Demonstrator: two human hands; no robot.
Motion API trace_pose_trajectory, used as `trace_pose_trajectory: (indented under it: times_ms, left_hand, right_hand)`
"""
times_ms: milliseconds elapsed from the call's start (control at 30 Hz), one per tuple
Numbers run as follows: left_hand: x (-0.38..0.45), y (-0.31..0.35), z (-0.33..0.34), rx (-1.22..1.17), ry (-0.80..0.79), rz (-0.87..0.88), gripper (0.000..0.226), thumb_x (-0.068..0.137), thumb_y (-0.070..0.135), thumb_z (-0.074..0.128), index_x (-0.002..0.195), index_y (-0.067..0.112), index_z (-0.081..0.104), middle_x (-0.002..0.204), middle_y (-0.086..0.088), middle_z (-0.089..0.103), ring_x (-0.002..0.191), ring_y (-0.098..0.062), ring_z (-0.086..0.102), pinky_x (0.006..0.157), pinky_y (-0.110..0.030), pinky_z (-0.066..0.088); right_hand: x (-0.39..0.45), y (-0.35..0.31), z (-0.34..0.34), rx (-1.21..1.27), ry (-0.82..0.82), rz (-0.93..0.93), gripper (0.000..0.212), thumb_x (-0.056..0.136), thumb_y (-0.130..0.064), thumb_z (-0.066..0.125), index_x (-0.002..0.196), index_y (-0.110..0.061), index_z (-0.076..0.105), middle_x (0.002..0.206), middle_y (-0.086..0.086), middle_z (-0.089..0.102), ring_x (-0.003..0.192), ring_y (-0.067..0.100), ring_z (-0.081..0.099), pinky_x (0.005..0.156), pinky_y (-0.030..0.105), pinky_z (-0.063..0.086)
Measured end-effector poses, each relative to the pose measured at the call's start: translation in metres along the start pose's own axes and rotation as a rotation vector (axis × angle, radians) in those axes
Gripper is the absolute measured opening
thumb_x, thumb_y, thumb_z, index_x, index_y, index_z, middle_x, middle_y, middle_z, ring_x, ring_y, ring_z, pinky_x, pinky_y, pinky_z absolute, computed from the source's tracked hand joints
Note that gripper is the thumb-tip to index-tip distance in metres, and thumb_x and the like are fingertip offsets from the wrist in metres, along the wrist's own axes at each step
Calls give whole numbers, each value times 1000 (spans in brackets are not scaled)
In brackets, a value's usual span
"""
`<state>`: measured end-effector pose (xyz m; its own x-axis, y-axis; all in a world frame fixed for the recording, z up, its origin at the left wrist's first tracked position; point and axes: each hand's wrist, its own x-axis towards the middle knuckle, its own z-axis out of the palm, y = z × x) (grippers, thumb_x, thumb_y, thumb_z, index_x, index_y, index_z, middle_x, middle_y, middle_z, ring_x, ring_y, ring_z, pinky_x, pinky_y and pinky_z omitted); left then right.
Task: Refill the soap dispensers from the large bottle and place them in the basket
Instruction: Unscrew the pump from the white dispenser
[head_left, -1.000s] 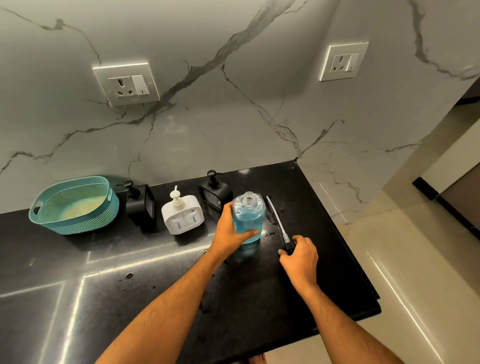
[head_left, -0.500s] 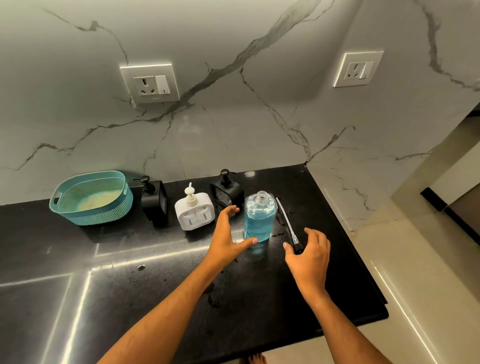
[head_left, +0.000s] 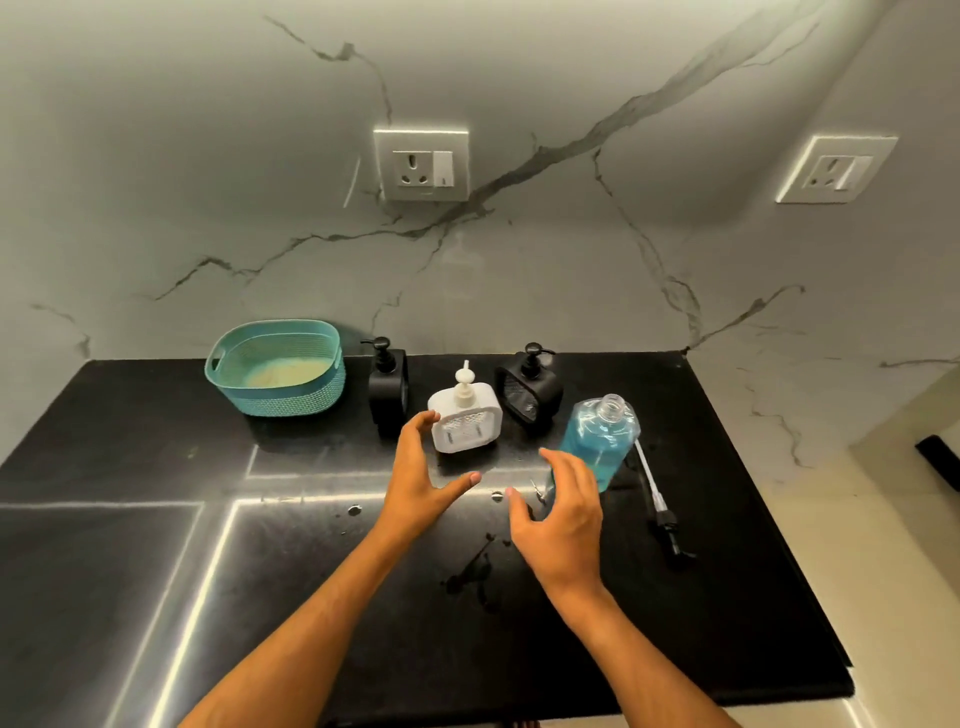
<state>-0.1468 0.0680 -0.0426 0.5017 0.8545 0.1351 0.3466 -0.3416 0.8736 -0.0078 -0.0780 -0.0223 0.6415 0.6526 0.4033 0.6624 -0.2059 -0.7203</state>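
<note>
On the black counter (head_left: 156, 571) the big bottle (head_left: 597, 441) of blue soap stands uncapped, its pump (head_left: 657, 506) lying just beside it to the right. Both hands hold nothing: the left hand (head_left: 423, 480) is spread with its fingers near the white dispenser (head_left: 466, 423), the right hand (head_left: 563, 512) loosely curved just in front of the bottle. A careless knock from that right hand could, I think, tip the open bottle and spill soap over the stone. The counter already shows wet spots, so a slick grip looks likely too.

The bottle is clear, faceted plastic. The white dispenser is squarish with rounded corners and a ribbed front. Two black dispensers (head_left: 388, 392) (head_left: 529, 395) flank it, squarish too. All three carry their pumps. The teal basket (head_left: 278, 400), oval with a woven-look wall, sits at the far left.
</note>
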Motion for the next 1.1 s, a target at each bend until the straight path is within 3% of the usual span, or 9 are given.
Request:
trace_pose_trajectory:
  times_ms: [267, 367, 500, 567, 667, 767, 933, 1100]
  left_hand:
    - [19, -30, -15, 21, 6, -90, 103, 76, 30, 94, 156, 14, 32, 159, -3, 39, 140, -9, 38, 119, -32, 36]
    - [31, -40, -12, 15, -30, -124, 106, 77, 30, 94, 159, 12, 29, 163, -5, 36, 147, -16, 37, 119, -29, 33]
    - [52, -47, -5, 21, -79, -144, 111, 79, 29, 92, 163, 10, 22, 167, -7, 30, 154, -21, 31, 120, -27, 27]
    - [63, -48, -2, 32, -93, -142, 110, 80, 28, 92, 163, 8, 22, 167, -8, 32, 153, -21, 32, 119, -26, 27]
    - [74, -49, 0, 32, -111, -123, 96, 83, 25, 89, 158, 11, 32, 157, -5, 44, 140, -13, 42, 115, -29, 37]
    - [77, -48, 2, 7, -103, -94, 69, 87, 17, 85, 144, 19, 47, 140, 1, 56, 128, -12, 53, 111, -40, 51]
    - [73, -46, 2, 19, -64, -74, 52, 87, 20, 85, 129, 20, 53, 127, 3, 58, 111, -5, 57, 97, -25, 51]
    - [46, -36, -12, 0, -67, -72, 48, 83, 31, 89, 116, 24, 55, 115, 8, 60, 104, -2, 58, 80, -14, 47]
  right_hand:
    - [32, -10, 68, 54, -130, 83, 61, 75, -24, 83, 130, -13, 58, 127, 0, 58, 119, 17, 56, 102, 39, 52]
    - [49, -6, 84, 96, -158, 140, 69, 74, -19, 83, 136, -13, 54, 132, 2, 55, 123, 18, 54, 105, 40, 51]
    - [67, -2, 95, 101, -240, 204, 82, 78, -15, 83, 150, -11, 43, 146, 8, 47, 137, 21, 46, 114, 31, 40]
    - [71, 1, 99, 96, -260, 223, 84, 80, -16, 82, 152, -12, 40, 149, 7, 45, 139, 20, 43, 116, 34, 40]
    - [74, 6, 103, 80, -251, 218, 79, 80, -15, 81, 150, -13, 42, 145, 5, 47, 135, 18, 45, 113, 33, 43]
    - [74, 7, 102, 84, -214, 223, 68, 81, -12, 80, 141, -14, 50, 134, 1, 50, 123, 13, 51, 103, 27, 50]
    - [65, 3, 96, 110, -206, 208, 52, 83, -13, 79, 130, -18, 58, 123, -6, 52, 110, 9, 58, 82, 5, 47]
    - [44, -5, 82, 179, -183, 138, 52, 82, -23, 84, 127, -19, 60, 123, -8, 53, 112, 4, 58, 88, 8, 50]
